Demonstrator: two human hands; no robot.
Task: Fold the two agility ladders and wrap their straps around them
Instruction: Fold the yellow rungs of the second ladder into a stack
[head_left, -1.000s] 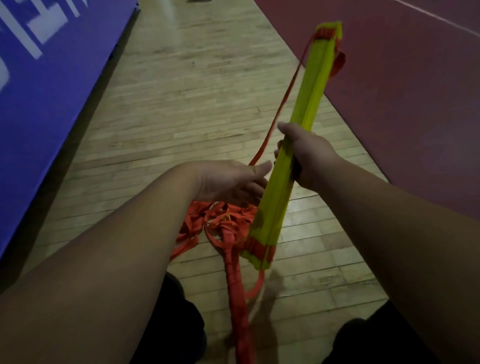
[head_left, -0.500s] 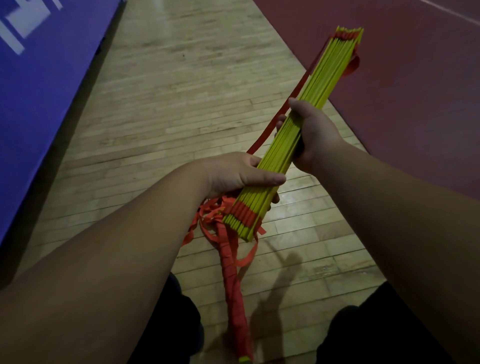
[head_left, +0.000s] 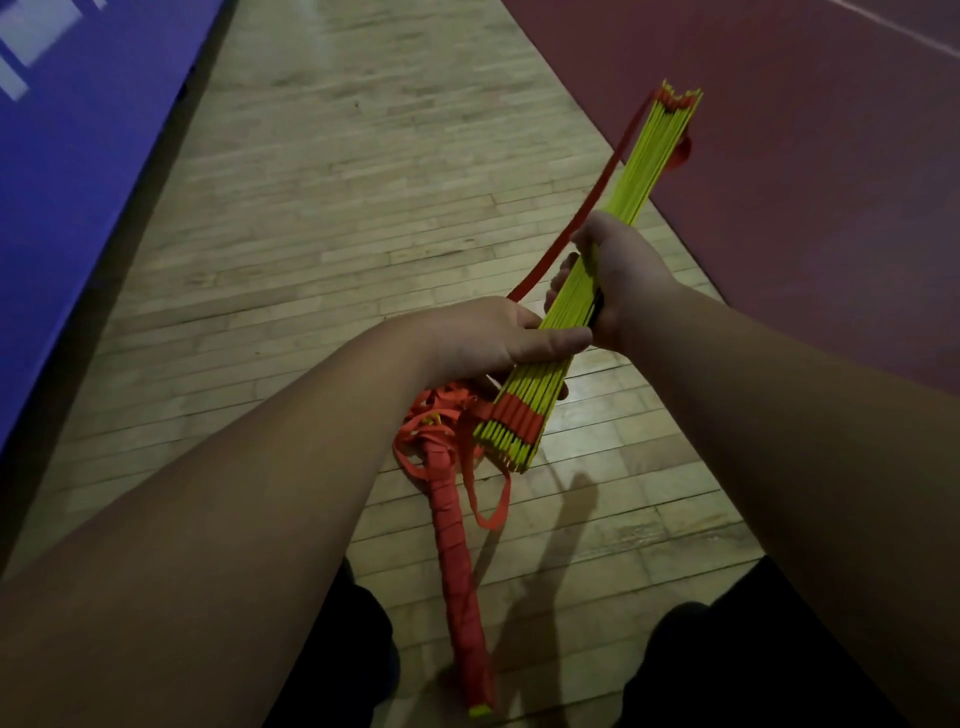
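Both our hands grip the folded yellow ladder bundle (head_left: 582, 312): left hand (head_left: 488, 338) near, right hand (head_left: 618, 280) farther. A wrapped ladder (head_left: 457, 561), apparently finished, lies on the floor (head_left: 363, 208).

Left hand (head_left: 488, 338) has closed over the stacked yellow plastic ladder rungs (head_left: 587, 291), now turned edge-up, just beside the right hand (head_left: 618, 280).
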